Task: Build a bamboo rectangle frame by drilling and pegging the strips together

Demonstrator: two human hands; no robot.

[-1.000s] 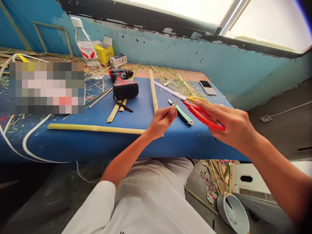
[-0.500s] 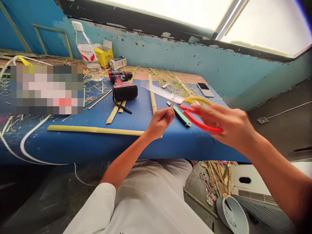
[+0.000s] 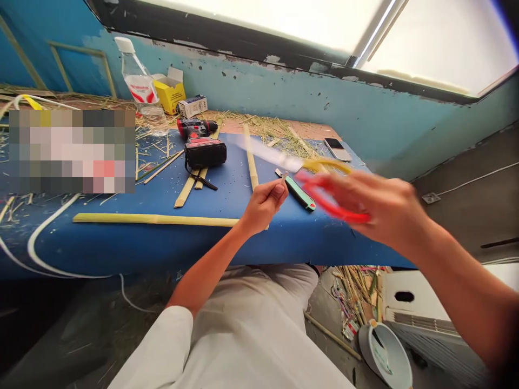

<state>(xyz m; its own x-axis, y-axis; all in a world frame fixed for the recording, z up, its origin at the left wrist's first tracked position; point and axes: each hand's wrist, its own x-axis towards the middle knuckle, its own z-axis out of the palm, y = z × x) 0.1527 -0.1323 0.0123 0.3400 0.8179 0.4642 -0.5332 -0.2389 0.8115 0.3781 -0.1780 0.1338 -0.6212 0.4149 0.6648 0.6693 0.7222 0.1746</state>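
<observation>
Head view, looking down along a blue-covered bench (image 3: 227, 246). Left hand (image 3: 263, 205) over the front part of the bench, fingers curled in, thumb pressed down. Between thumb and fingers a small pale piece (image 3: 285, 177), its tip poking out at the top; most of it hidden in the grip.

Right hand (image 3: 381, 200), to the right and slightly farther off, closed round the red and yellow handles of a pair of scissors (image 3: 298, 163). Blades point left, away from the wrist, passing above and beyond the pinched piece (both blurred, so cannot tell how far the blades are parted). Scissors and piece close together in view; contact not clear.

A green-and-black utility knife (image 3: 300, 194) lies on the bench just beyond the left hand. One pale strip (image 3: 133, 218) runs along the front, passing behind the left wrist; another strip (image 3: 251, 162) points toward the wall. Cordless drill (image 3: 205, 151) left of that, lying across two more strips (image 3: 187, 190). Behind it, a water bottle (image 3: 142, 89), yellow box (image 3: 170, 97) and smaller box (image 3: 193, 107). Phone (image 3: 338, 150) at the bench's far right, near scattered shavings (image 3: 279, 129).
</observation>
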